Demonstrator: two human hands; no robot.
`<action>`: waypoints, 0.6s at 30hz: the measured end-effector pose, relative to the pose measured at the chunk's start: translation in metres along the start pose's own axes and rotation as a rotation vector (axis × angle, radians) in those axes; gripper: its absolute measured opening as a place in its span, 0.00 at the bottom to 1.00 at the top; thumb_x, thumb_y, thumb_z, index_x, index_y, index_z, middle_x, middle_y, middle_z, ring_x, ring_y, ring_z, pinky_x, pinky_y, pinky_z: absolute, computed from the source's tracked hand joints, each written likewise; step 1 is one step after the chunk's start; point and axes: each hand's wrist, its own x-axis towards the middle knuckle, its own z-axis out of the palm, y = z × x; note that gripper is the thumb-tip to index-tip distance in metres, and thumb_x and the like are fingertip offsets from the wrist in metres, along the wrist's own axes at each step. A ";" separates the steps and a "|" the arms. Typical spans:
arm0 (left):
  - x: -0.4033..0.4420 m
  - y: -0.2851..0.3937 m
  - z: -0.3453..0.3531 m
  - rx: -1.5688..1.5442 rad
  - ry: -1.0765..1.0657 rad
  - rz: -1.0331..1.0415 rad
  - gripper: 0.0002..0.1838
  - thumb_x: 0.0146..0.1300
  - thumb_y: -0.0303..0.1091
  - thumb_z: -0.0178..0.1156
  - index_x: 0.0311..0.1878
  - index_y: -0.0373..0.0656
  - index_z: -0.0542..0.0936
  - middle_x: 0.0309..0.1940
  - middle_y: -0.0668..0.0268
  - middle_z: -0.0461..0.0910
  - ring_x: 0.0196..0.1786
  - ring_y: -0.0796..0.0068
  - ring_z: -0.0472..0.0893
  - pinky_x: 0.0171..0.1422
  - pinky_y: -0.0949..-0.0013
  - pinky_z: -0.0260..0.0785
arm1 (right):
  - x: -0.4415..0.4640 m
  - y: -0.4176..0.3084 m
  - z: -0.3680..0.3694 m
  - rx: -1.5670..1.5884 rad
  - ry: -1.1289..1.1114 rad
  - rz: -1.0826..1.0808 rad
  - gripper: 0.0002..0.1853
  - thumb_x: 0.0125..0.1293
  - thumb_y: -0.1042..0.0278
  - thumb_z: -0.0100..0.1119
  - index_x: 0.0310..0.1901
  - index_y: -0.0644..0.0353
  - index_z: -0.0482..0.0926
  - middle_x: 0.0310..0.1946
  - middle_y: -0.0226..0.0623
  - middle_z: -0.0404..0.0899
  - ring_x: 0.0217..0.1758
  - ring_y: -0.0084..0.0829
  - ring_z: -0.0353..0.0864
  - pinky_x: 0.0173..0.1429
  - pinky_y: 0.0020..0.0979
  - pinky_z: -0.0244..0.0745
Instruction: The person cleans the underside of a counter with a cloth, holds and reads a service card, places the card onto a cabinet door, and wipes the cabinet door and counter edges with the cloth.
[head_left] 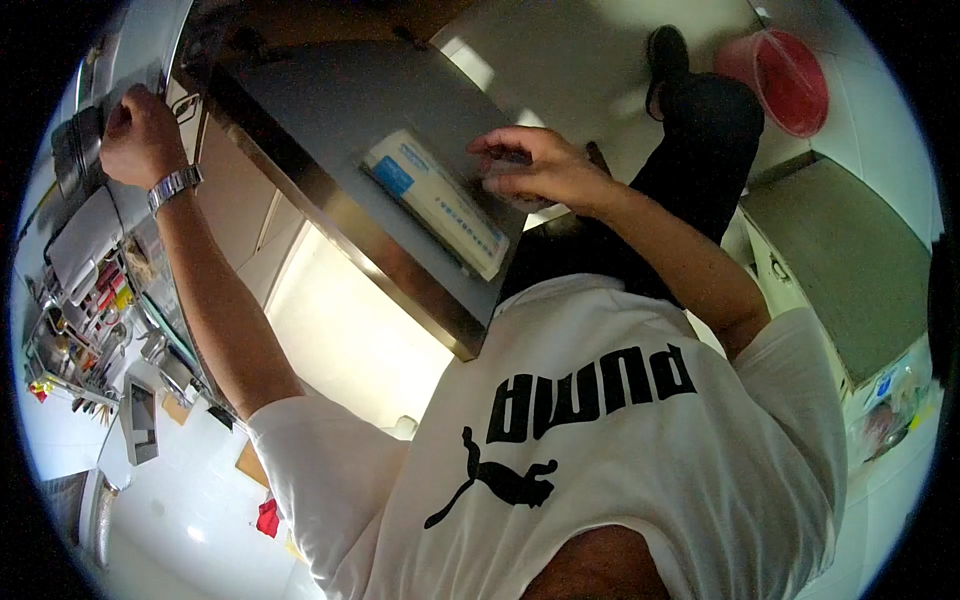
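At the upper left, my left hand (145, 138), with a metal-band watch (175, 188) on its wrist, is closed with the fingers curled. It is beside a black object (78, 155) near the counter. What it grips, if anything, is hidden. My right hand (548, 168) hovers over the edge of a dark grey metal-edged table (300, 95), its fingers loosely bent and apart. Just left of it lies a white and blue packet (435, 205), slightly blurred, on the tabletop. I see no contact between the right fingers and the packet.
On the left, a counter holds a rack of utensils (110, 300) and a whitish-grey item (85, 240). A red bucket (790, 85) stands on the floor at the upper right. A low cabinet (840, 250) with a greenish top is on my right, with plastic bags (890, 400) nearby.
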 end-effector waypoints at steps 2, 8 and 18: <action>0.002 -0.004 0.004 0.002 0.003 0.011 0.22 0.49 0.49 0.51 0.24 0.39 0.83 0.17 0.48 0.76 0.22 0.49 0.80 0.28 0.54 0.71 | -0.003 0.001 0.000 -0.206 -0.094 0.032 0.35 0.53 0.63 0.68 0.62 0.61 0.65 0.43 0.40 0.76 0.47 0.32 0.76 0.53 0.33 0.73; -0.002 0.003 -0.003 -0.006 0.022 0.036 0.22 0.49 0.48 0.50 0.24 0.38 0.83 0.15 0.49 0.76 0.20 0.51 0.80 0.27 0.55 0.70 | -0.026 -0.006 0.007 -0.534 -0.242 0.064 0.41 0.49 0.63 0.71 0.65 0.60 0.62 0.38 0.40 0.76 0.45 0.33 0.76 0.54 0.34 0.73; 0.001 0.001 0.001 0.056 -0.009 0.011 0.20 0.49 0.47 0.51 0.23 0.40 0.83 0.16 0.50 0.76 0.21 0.51 0.79 0.27 0.56 0.70 | 0.004 0.029 0.000 -0.612 0.213 -0.443 0.22 0.66 0.59 0.55 0.58 0.60 0.71 0.34 0.34 0.75 0.34 0.24 0.77 0.34 0.26 0.77</action>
